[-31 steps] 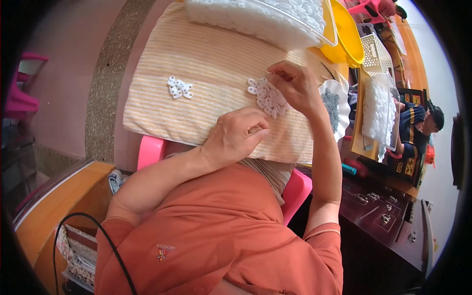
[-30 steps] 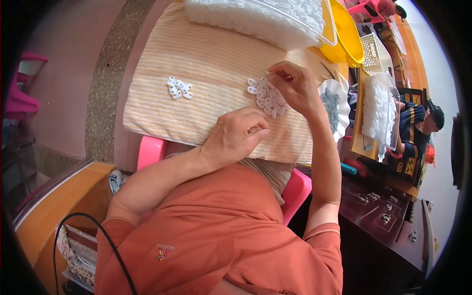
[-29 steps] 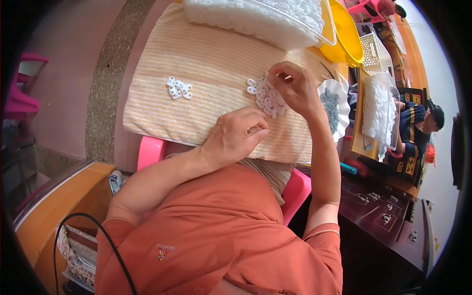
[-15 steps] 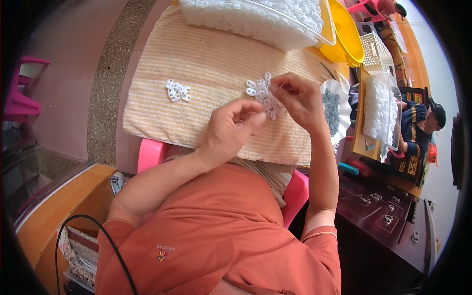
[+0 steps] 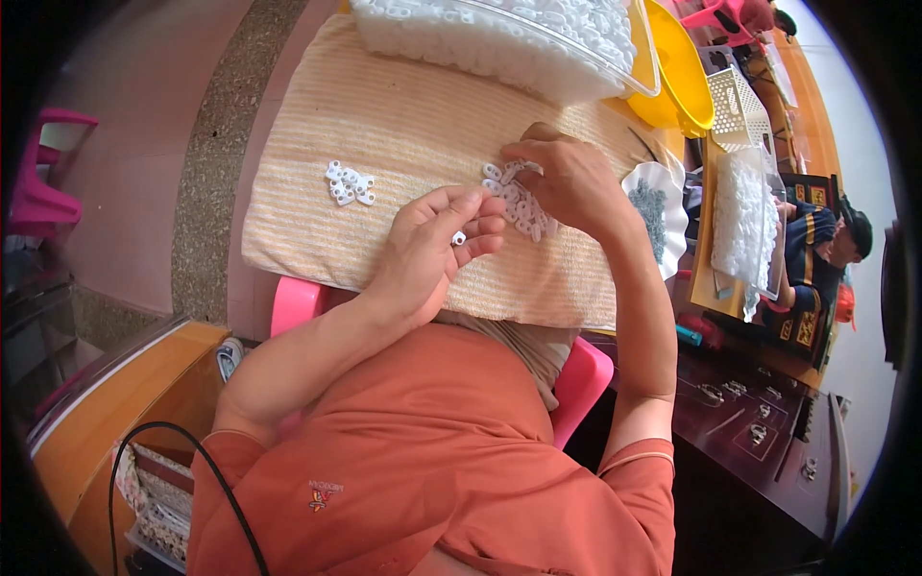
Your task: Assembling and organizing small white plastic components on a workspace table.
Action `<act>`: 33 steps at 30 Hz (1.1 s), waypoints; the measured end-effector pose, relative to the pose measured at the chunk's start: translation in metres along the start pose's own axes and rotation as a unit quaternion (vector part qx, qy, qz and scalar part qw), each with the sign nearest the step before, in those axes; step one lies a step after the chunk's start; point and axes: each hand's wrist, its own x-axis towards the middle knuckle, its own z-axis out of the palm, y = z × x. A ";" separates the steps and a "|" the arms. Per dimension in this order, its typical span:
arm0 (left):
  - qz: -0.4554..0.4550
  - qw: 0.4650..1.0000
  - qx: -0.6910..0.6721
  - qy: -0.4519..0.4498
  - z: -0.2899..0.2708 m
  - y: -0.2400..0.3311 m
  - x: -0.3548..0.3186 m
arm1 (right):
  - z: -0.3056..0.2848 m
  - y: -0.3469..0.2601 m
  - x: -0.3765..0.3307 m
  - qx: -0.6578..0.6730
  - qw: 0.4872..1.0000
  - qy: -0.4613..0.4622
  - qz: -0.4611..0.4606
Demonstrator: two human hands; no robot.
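Striped beige towel point(image 5: 403, 115) bearing two clusters of small white rings point(image 5: 349, 182).

- The clear tub of white pieces point(image 5: 499, 38) at the far side is cut off by the top edge.
- The right hand point(image 5: 567, 182) covers part of the white cluster point(image 5: 519, 202); whether its fingertips pinch a piece cannot be told.
- The small white piece point(image 5: 459, 237) at the left hand point(image 5: 432, 250) is too small to make out its shape.
- The white dish point(image 5: 663, 206) at the right is partly hidden behind the right forearm; its dark contents are too small to tell.
- The yellow basin point(image 5: 677, 77) sits partly behind the tub.
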 end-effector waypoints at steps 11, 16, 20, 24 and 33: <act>0.030 0.998 0.053 0.022 -0.004 0.003 0.009 | 0.005 0.004 0.006 -0.052 0.998 -0.026 -0.018; 0.026 0.997 0.062 0.024 -0.003 0.004 0.009 | 0.009 0.016 -0.003 0.038 0.999 0.029 -0.016; 0.025 0.998 0.058 0.012 -0.004 0.004 0.009 | 0.004 0.014 -0.011 0.169 0.979 0.111 0.016; 0.010 1.000 0.028 0.006 -0.001 0.007 0.006 | -0.004 -0.008 -0.015 0.231 0.967 0.105 0.036; -0.043 0.998 -0.043 0.000 -0.004 0.005 0.007 | 0.004 -0.008 -0.017 0.249 0.962 0.112 -0.011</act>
